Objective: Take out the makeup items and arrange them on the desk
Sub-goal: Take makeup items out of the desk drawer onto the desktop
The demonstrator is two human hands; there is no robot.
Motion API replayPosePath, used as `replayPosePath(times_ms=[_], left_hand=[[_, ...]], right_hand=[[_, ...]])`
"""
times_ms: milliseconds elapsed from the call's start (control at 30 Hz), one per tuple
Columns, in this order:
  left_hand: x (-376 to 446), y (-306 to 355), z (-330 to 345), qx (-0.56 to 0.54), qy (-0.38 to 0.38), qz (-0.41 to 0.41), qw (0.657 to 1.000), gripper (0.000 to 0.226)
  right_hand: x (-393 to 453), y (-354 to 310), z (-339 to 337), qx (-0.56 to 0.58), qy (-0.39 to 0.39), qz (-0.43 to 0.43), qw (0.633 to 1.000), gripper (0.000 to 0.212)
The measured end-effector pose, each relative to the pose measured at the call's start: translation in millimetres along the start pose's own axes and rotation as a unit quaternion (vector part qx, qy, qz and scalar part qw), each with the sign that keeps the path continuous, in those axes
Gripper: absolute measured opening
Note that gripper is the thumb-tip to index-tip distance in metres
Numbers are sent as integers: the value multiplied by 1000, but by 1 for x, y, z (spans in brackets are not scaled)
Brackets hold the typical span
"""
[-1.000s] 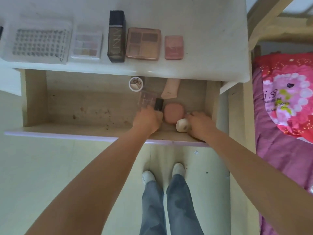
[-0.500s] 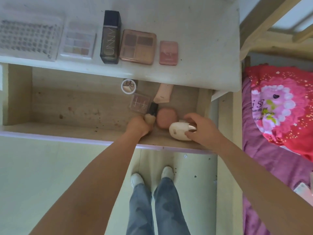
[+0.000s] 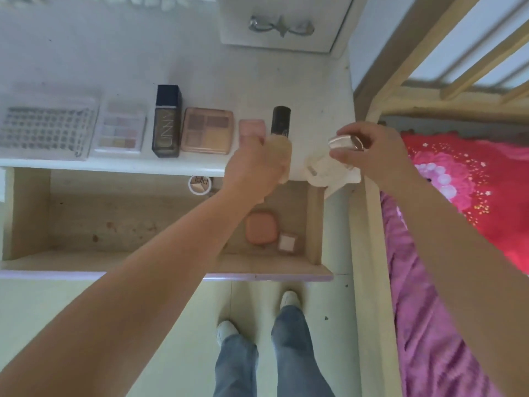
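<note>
Foundation bottle (image 3: 167,121) lettered UNNY, desk (image 3: 257,81)

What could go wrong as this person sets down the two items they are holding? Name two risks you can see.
1. The right hand holds the cream bottle over the desk's front corner; released there, it might tip into the open drawer or onto the floor.
2. The left hand brings the black-capped bottle close beside the pink compact and could nudge the row.
</note>
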State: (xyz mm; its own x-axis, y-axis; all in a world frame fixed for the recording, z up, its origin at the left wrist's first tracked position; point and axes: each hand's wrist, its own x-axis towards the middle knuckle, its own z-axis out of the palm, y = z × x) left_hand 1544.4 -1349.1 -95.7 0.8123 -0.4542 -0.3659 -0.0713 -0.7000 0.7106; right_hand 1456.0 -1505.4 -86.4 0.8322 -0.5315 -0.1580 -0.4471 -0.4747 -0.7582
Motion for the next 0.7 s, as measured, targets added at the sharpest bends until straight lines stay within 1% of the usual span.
replayPosePath(times_ms=[67, 133, 167, 233, 267, 333, 433, 533, 633, 700], left_hand=[[18, 19, 8, 42, 25, 5, 999, 32], [31, 30, 16, 98, 27, -2, 995, 22], [35, 32, 19, 105, 25, -15, 994, 16], [38, 35, 25, 107, 17, -42, 993, 16], [38, 35, 28, 115, 10, -40, 993, 14], [38, 33, 33, 130, 14, -29, 991, 20], [36, 30, 37, 137, 59, -53, 987, 24], [34, 26, 39, 178, 69, -74, 979, 27], [32, 18, 40, 210, 81, -57, 973, 33], [28, 14, 39, 213, 91, -42, 972, 38]], right_hand=[[27, 0, -12, -47, -66, -3, 997, 34], [50, 2, -17, -88, -127, -13, 988, 37], [60, 3, -18, -100, -151, -18, 983, 37], [78, 5, -19, -105, -186, -20, 977, 38], [85, 6, -20, -107, -198, -26, 974, 38], [96, 11, -21, -108, -217, -40, 969, 37], [104, 18, -14, -104, -216, -55, 969, 33], [99, 24, -2, -80, -188, -74, 976, 33], [92, 28, 1, -60, -190, -79, 977, 34], [90, 31, 0, -61, -173, -86, 979, 35]])
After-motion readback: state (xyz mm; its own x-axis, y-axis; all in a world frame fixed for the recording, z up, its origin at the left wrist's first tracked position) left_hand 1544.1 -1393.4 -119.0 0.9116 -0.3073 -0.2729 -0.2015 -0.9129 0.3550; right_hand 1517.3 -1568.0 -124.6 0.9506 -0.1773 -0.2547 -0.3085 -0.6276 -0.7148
